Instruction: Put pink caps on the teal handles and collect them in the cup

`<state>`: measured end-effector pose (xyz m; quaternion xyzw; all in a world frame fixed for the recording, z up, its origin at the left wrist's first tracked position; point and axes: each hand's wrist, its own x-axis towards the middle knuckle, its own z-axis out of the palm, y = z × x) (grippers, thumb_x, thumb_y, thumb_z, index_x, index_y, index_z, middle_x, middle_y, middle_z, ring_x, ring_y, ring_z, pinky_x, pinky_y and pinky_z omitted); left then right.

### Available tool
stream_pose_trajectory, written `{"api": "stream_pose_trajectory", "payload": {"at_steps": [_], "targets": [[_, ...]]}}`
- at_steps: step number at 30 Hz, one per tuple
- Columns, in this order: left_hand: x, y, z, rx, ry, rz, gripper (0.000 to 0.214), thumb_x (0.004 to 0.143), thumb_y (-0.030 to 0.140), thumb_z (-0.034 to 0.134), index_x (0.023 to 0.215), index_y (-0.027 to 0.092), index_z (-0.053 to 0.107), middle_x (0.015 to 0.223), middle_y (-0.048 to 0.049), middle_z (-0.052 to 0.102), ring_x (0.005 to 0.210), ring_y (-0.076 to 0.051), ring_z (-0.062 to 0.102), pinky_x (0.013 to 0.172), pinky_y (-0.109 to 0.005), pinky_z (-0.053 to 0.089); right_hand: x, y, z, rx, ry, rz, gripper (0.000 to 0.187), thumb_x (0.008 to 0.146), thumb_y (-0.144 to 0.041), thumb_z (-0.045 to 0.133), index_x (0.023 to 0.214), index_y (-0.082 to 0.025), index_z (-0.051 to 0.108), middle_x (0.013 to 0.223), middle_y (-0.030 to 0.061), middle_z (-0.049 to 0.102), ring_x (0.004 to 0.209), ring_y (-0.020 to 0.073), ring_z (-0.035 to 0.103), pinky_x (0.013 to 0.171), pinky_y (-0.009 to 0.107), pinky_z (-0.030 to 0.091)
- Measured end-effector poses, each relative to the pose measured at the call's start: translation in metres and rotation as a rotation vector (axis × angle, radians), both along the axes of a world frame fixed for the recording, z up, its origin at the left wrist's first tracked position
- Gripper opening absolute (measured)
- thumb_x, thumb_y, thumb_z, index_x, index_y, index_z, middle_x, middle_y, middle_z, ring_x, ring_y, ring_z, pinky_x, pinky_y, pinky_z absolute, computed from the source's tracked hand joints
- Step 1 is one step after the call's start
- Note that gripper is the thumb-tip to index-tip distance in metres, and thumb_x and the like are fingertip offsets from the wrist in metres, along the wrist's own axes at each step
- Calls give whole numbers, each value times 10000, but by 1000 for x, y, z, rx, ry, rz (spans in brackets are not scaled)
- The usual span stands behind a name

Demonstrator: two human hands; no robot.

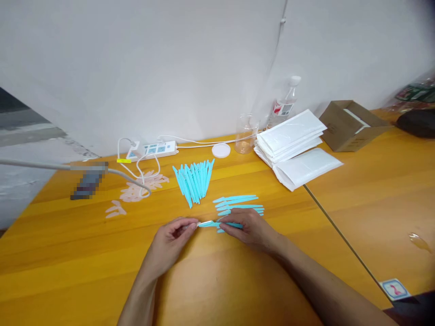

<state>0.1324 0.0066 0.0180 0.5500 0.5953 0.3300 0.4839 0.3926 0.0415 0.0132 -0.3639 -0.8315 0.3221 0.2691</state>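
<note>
My left hand (173, 237) and my right hand (249, 231) meet low over a wooden table (84, 253), pinching the two ends of one thin turquoise plastic stick (210, 223); a pale tip shows at the left-hand end. Just beyond my right hand lies a short row of the same sticks with pale tips (238, 203). A fanned pile of plain turquoise sticks (194, 180) lies farther back. A heap of small pale pink pieces (142, 185) sits left of the pile.
At the back stand a white power strip with cables (152, 149), a white lid (220, 150), a clear jar (246, 133) and a plastic bottle (285, 102). White bags are stacked (294, 147) beside a cardboard box (351, 124). A second table (384, 199) adjoins on the right.
</note>
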Motion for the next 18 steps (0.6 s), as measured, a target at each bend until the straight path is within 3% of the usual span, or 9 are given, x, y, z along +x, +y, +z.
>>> {"api": "stream_pose_trajectory", "payload": {"at_steps": [5,9,11,14,18], "targets": [[18,-2,-8,-8,-68,-47,263,854,412,665,973,192,748,952,-52,748,857,-167,660,793,-249,511,-4,-4,-2,11,-30,30,284,996,-339,496,957,-216,748,723,23,638,699,133,574,638,237,371],[27,-5,-5,37,-12,-122,245,883,393,639,1007,207,737,945,-47,732,837,-160,643,759,-248,499,-1,-4,2,15,-57,62,275,994,-342,499,1007,-219,745,782,39,667,745,145,605,668,238,387],[31,-9,0,95,63,-212,211,899,363,624,1016,226,736,941,-40,722,830,-155,638,744,-246,492,7,-2,8,-16,-95,104,248,975,-351,536,1014,-229,748,830,44,686,759,146,619,662,232,392],[41,-16,2,206,167,-307,177,921,309,596,1012,245,734,930,-34,712,821,-147,638,733,-246,485,23,2,18,-67,-177,146,200,931,-336,606,878,-218,759,811,33,692,720,133,610,620,220,375],[59,-21,-6,406,285,-315,156,922,248,586,997,234,722,929,-48,700,873,-165,639,782,-278,490,41,10,25,-69,-225,33,197,910,-308,625,806,-191,745,753,31,678,679,129,586,606,225,366]]}}
